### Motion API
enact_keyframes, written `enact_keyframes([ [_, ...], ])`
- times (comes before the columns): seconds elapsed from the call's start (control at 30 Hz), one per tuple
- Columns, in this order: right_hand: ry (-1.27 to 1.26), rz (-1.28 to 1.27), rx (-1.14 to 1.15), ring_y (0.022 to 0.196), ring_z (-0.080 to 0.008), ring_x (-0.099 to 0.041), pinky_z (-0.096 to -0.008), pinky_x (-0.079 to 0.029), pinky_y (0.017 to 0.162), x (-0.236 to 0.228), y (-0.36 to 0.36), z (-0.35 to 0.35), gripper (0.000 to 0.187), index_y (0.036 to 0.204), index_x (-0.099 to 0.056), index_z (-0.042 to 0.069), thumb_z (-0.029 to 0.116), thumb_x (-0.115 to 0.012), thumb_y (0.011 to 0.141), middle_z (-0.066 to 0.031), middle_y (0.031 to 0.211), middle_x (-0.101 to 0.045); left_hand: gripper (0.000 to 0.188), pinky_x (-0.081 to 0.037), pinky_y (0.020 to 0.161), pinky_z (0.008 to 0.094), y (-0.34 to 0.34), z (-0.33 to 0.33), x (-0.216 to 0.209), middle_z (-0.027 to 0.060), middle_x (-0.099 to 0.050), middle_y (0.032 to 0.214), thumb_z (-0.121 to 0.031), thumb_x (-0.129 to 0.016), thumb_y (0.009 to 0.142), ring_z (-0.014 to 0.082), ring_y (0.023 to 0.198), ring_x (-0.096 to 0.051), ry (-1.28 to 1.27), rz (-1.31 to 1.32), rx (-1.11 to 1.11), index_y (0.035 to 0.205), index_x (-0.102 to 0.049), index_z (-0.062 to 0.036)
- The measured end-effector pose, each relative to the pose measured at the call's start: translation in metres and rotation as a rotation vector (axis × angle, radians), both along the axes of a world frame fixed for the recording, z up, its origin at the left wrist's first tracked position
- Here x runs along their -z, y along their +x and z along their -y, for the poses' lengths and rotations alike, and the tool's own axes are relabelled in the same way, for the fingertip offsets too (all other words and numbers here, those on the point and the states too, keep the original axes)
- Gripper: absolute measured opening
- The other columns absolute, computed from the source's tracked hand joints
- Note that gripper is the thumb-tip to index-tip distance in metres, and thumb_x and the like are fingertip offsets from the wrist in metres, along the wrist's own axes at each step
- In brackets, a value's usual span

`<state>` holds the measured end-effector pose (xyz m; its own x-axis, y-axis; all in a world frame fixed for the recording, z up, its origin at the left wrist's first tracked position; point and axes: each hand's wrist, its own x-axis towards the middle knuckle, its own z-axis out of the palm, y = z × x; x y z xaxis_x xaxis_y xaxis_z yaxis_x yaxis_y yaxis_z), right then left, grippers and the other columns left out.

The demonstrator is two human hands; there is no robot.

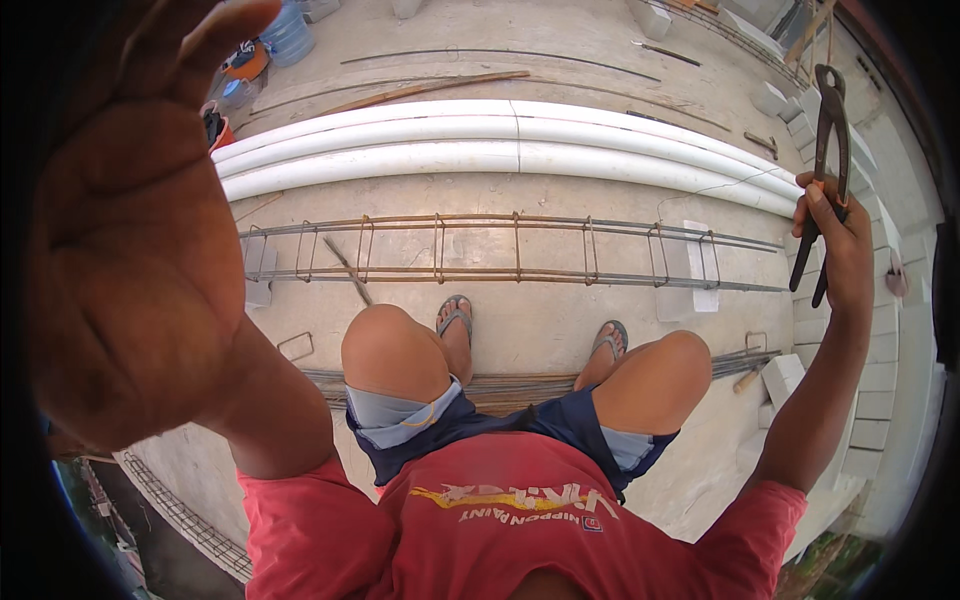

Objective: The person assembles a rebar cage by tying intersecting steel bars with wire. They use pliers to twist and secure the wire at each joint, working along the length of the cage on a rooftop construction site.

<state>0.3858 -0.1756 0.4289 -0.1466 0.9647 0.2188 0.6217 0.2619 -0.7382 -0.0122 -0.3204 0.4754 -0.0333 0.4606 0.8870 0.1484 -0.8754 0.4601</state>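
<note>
the person's left hand point(140, 260) looms close, some fingertips lost at the upper edge and dark rim. behind it, the left end of a steel bar cage point(517, 247) and part of a red bucket point(222, 138) are hidden. the right hand point(840, 235) covers part of the dark pincers point(823, 135). the legs point(650, 385) block stretches of a rod bundle point(515, 392).

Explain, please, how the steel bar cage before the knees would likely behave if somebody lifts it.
The steel bar cage is probably fairly heavy, since its long bars look like solid metal. It may flex somewhat, as those bars are slender for their length. Rolling seems unlikely, because its hoops look squarish.
</note>
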Motion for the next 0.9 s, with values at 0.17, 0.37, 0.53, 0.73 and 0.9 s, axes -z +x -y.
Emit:
enact_keyframes([
  [0.17, -0.278, 0.772, 0.085, 0.073, -0.0302, -0.063, -0.0421, -0.048, 0.069, 0.103, 0.05, -0.062, 0.022, 0.103, -0.064, 0.007, 0.023, -0.056, 0.09, -0.0148, 0.081, -0.065, 0.027, -0.048, 0.085, 0.0288, 0.025, -0.096, 0.1, 0.0092, -0.067, 0.092, -0.017, -0.056, 0.095, 0.0147, 0.091, -0.061, -0.668, -0.009, 0.005, 0.114, -0.063, 0.0017],
  [0.37, -0.215, 1.338, 0.034, 0.095, -0.0329, -0.063, -0.0455, -0.052, 0.079, 0.199, 0.081, -0.128, 0.024, 0.109, -0.063, 0.013, 0.023, -0.062, 0.087, -0.0126, 0.103, -0.064, 0.035, -0.046, 0.089, 0.0337, 0.049, -0.206, 0.163, 0.0106, -0.066, 0.096, -0.027, -0.057, 0.092, 0.0183, 0.096, -0.061, -1.047, -0.332, 0.057, 0.114, -0.064, -0.0006],
  [0.53, -0.149, 1.518, -0.045, 0.111, -0.0268, -0.055, -0.0429, -0.052, 0.079, 0.238, 0.078, -0.177, 0.034, 0.112, -0.064, 0.015, 0.03, -0.071, 0.082, -0.0068, 0.113, -0.058, 0.038, -0.047, 0.085, 0.0327, 0.088, -0.301, 0.237, 0.0116, -0.065, 0.095, -0.028, -0.057, 0.089, 0.0199, 0.094, -0.061, -1.142, -0.443, 0.146, 0.114, -0.063, 0.0003],
  [0.73, -0.113, 1.531, -0.211, 0.115, -0.0239, -0.051, -0.043, -0.047, 0.09, 0.26, 0.076, -0.221, 0.043, 0.121, -0.063, 0.019, 0.026, -0.071, 0.08, -0.0055, 0.116, -0.057, 0.045, -0.048, 0.09, 0.0368, 0.184, -0.368, 0.364, 0.0181, -0.065, 0.109, -0.03, -0.057, 0.088, 0.0285, 0.101, -0.061, -1.294, -0.47, 0.276, 0.121, -0.06, 0.0007],
  [0.9, -0.036, 1.519, -0.338, 0.115, -0.0241, -0.051, -0.0414, -0.045, 0.092, 0.268, 0.073, -0.236, 0.044, 0.122, -0.062, 0.019, 0.025, -0.071, 0.079, -0.0058, 0.116, -0.056, 0.053, -0.046, 0.094, 0.04, 0.263, -0.382, 0.426, 0.0214, -0.062, 0.118, -0.035, -0.061, 0.087, 0.0349, 0.106, -0.06, -1.28, -0.453, 0.339, 0.13, -0.056, -0.0041],
])
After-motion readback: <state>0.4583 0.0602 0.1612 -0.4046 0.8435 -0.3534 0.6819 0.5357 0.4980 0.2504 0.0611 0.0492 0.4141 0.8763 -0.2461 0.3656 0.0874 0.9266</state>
